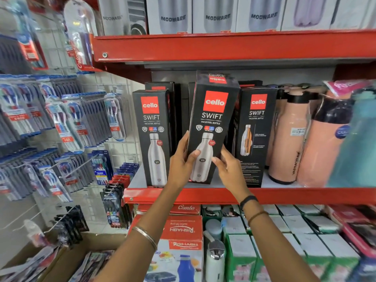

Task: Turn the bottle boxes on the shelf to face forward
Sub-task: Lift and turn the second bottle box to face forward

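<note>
Left hand (181, 159) and right hand (227, 165) clasp the tilted middle bottle box (211, 119).

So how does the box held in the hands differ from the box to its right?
The held box tilts and shows a whole steel bottle; the right box stands upright on the shelf, showing a cutaway bottle with text. Both hands, left and right, grip only the held box. Both are black Cello Swift boxes.

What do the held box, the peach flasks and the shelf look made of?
Held box: printed cardboard by its folded edges and top flap, with a slight sheen. Both hands, left hand and right hand, grip it. Peach flasks: likely plastic, smooth and matte with black collars, though blurred. Shelf: probably painted metal, glossy red with a screw in the upper lip.
</note>
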A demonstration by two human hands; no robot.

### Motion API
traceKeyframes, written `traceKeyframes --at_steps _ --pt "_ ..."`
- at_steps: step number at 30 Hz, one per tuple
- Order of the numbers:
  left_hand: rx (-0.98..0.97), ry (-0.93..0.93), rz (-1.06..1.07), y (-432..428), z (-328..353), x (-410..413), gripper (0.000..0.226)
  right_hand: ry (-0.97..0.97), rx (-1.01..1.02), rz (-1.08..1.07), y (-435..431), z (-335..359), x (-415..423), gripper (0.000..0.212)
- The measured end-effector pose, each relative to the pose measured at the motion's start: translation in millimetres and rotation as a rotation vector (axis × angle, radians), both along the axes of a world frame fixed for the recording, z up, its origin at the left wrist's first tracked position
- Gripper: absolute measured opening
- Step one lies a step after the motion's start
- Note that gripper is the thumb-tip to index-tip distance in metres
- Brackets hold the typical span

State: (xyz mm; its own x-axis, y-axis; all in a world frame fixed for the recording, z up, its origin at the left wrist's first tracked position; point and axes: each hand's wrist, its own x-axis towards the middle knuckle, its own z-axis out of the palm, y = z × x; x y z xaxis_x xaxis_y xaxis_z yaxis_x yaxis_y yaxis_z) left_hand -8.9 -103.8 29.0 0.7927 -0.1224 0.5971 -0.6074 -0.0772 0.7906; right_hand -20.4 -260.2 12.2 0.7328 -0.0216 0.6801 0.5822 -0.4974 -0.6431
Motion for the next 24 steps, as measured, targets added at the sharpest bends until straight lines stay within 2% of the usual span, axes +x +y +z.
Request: traceKeyframes --at_steps 9,19,21,24 --pt "0.054 0.121 0.108 -7.2 -23.4 30.3 0.062 0.061 -0.030 -0.077 0.3 -11.3 23.1 0.051" --pt "0.154 0.138 0.164 -20.8 -30.8 36.3 0.064 0.094 -0.010 -0.171 -3.7 -20.9 24.7 0.050" --pt "0.106 0.111 0.176 -21.1 -33.1 34.3 0.064 0.092 -0.013 -0.186 -1.1 -20.1 24.4 0.049" --pt "-0.059 0.010 0.308 -27.0 -33.8 24.8 0.055 0.078 0.037 -0.157 3.5 -19.7 15.1 0.046"
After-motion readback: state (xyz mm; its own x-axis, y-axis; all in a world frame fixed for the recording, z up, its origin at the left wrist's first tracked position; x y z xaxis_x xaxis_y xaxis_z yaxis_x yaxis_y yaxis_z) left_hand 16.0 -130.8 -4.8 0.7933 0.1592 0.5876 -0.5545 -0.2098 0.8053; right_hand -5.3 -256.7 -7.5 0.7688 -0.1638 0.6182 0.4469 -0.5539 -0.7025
